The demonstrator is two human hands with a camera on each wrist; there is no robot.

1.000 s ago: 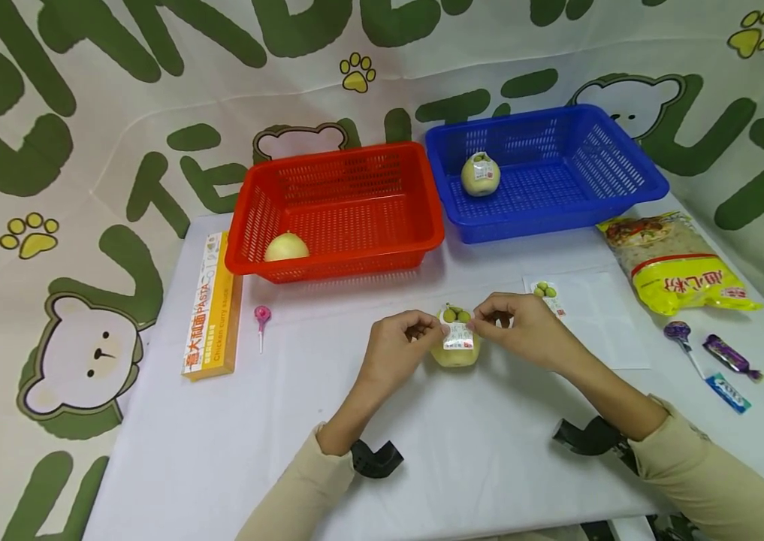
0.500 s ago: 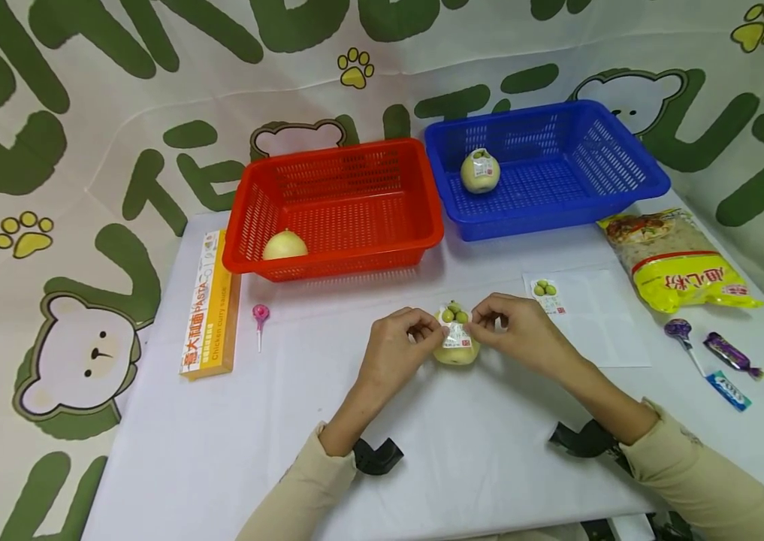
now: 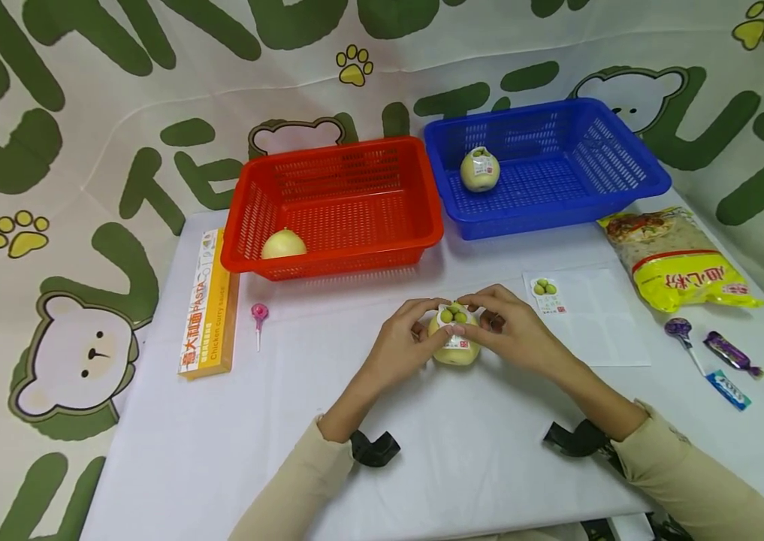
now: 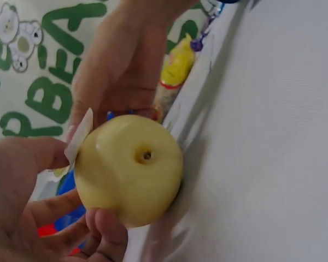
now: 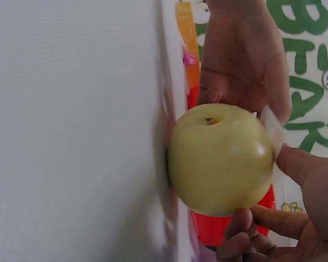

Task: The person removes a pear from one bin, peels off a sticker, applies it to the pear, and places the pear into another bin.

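A yellow pear (image 3: 456, 352) sits on the white table (image 3: 476, 451) at the centre, with a small fruit sticker (image 3: 454, 318) over its top. My left hand (image 3: 403, 342) cups its left side and my right hand (image 3: 513, 330) its right. Their fingertips meet on the sticker. In the left wrist view the pear (image 4: 128, 169) lies between my thumb and curled fingers (image 4: 106, 232), and the sticker's edge (image 4: 79, 136) stands up under the thumb. The right wrist view shows the pear (image 5: 221, 158) held the same way, with the sticker (image 5: 270, 123) at my thumb.
A red basket (image 3: 334, 259) behind holds a bare pear (image 3: 283, 245). A blue basket (image 3: 557, 213) holds a stickered pear (image 3: 479, 169). A pasta box (image 3: 209, 304) and pink lollipop (image 3: 260, 315) lie left. A sticker sheet (image 3: 587, 319), yellow noodle bag (image 3: 675, 259) and sweets (image 3: 726, 353) lie right.
Both hands have closed in from the sticker's side edges onto the pear and now press the sticker down over its top. The pear has stayed in place.
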